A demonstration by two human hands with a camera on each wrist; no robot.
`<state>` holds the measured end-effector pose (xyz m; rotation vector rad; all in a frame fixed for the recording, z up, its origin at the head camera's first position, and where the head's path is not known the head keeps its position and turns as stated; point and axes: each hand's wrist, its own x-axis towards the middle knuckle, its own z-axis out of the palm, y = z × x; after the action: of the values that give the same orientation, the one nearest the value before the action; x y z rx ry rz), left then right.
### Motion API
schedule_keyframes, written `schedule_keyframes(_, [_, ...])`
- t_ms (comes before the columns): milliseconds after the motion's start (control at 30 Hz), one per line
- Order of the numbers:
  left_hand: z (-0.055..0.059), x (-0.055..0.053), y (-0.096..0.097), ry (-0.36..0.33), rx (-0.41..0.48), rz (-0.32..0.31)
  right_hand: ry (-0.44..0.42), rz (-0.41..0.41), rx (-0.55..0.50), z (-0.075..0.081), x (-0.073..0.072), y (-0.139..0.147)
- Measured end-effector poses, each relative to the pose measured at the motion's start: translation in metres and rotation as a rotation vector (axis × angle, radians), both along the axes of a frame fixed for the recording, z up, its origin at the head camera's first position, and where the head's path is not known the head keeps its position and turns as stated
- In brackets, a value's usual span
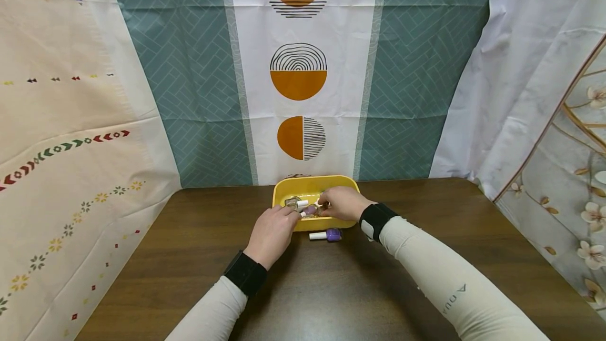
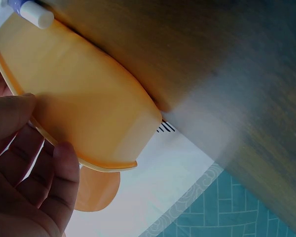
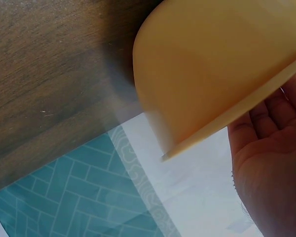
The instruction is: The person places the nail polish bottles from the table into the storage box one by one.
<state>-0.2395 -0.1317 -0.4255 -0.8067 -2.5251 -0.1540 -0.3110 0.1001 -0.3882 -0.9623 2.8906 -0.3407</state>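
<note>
A yellow plastic bin (image 1: 350,223) stands at the far side of the table with several small nail polish bottles inside, among them a clear one with a white cap (image 1: 302,203) and a pale purple one (image 1: 310,210). My left hand (image 1: 273,230) grips the bin's near left rim, its thumb (image 2: 12,111) against the outer wall. Over the right rim reaches my right hand (image 1: 344,203), fingers curled down among the bottles and pinching one by its white cap. The bin's wall (image 3: 212,64) hides those fingertips in the right wrist view.
On the brown wooden table (image 1: 199,257), a purple nail polish bottle (image 1: 333,234) with a white cap lies on its side just in front of the bin. A patterned curtain (image 1: 303,88) hangs right behind the table's far edge. More cloths hang at both sides.
</note>
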Motion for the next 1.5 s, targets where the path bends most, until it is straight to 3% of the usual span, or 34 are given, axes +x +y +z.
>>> schedule_keyframes(300, [-0.002,-0.002,0.000,0.011,0.006,-0.008,-0.009,-0.018,0.015,0.000,0.001,-0.001])
schedule_keyframes(600, [-0.003,-0.002,-0.001,0.028,0.004,-0.002,0.026,0.021,0.007,-0.001,-0.002,0.002])
schedule_keyframes(1000, [-0.001,-0.002,0.000,0.019,0.006,0.002,0.077,0.022,-0.061,-0.006,0.006,0.014])
schedule_keyframes(1500, [0.000,-0.001,0.001,-0.014,0.002,0.019,0.218,0.095,-0.085,-0.011,0.033,0.033])
